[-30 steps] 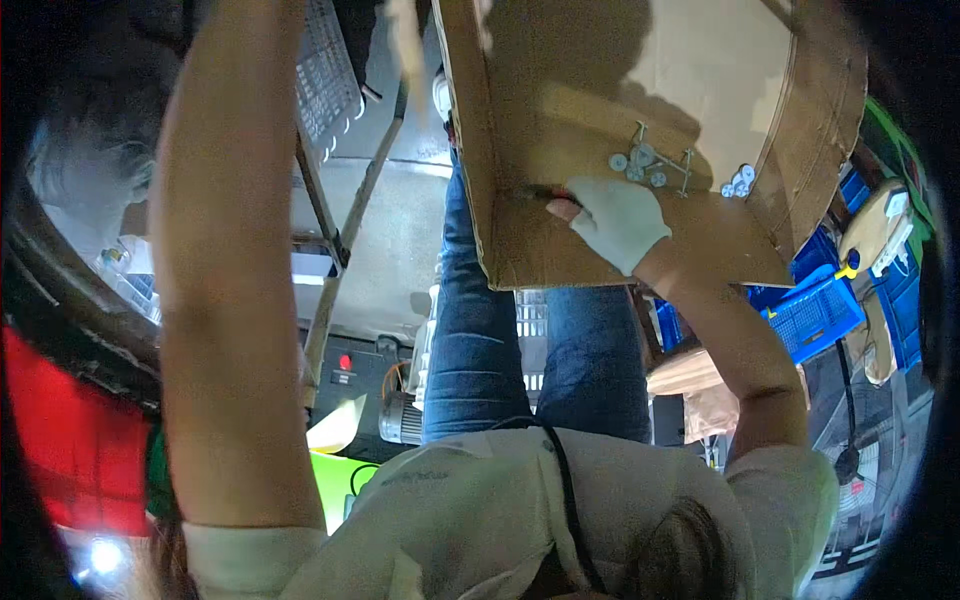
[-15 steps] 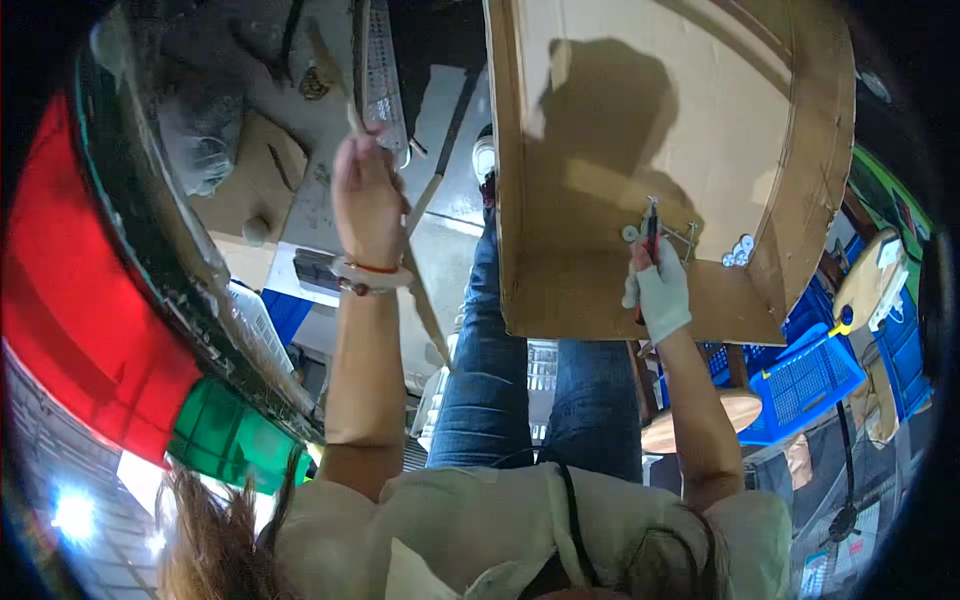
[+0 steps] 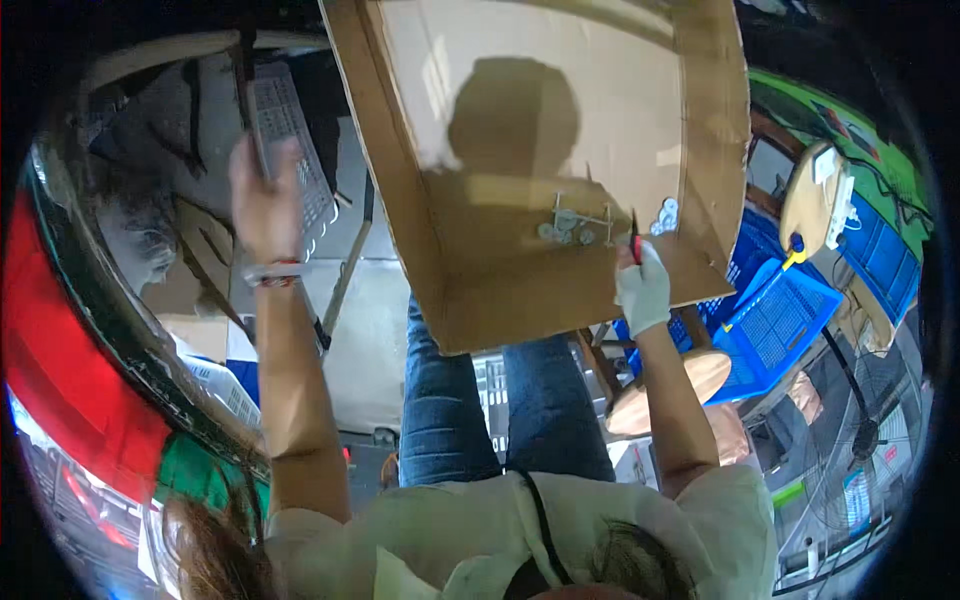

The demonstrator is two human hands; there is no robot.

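Box edges (image 3: 520, 333) frame open room; right grip (image 3: 643, 290) clamps red tool (image 3: 637, 244), left grip (image 3: 268, 207) unclear.

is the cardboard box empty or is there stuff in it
Not empty: the cardboard box holds a cluster of small grey parts, with a second small group to their right.

I see a plain brown box (image 3: 510, 300), pale grey parts (image 3: 567, 222), a white glove (image 3: 643, 292), a red, dark-tipped tool (image 3: 636, 246), blue jeans (image 3: 445, 420), and a grid-patterned blue basket (image 3: 775, 325).
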